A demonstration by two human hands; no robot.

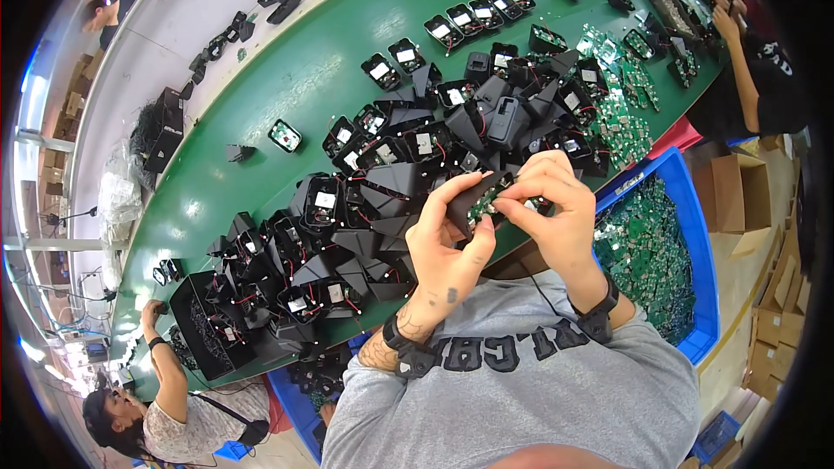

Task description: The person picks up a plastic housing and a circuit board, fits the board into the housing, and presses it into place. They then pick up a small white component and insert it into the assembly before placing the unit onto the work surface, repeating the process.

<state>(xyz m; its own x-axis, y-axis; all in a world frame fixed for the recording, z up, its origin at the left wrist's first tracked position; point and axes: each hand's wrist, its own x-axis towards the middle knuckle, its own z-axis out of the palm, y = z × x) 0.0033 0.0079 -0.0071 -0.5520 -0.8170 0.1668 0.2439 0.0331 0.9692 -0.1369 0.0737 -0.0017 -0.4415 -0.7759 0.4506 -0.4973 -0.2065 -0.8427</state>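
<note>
Above the table's near edge, in front of my chest, my left hand (447, 239) grips a black plastic housing. A small green circuit board (483, 203) shows at the housing's open side. My right hand (556, 204) is closed, thumb and forefinger pinched at the board's right edge; whether a wire or connector is between the fingertips is too small to tell. Just beyond my hands lies a heap of black housings (382, 178), many with red wires and white-labelled parts inside. One upright black housing (506, 120) stands out at the top of this heap.
Loose green circuit boards (621, 91) lie on the green table (252, 104) to the right. A blue bin (705, 295) full of boards stands beside me at right. Housings line the far side. One co-worker (174, 408) works at lower left, another (764, 78) at upper right.
</note>
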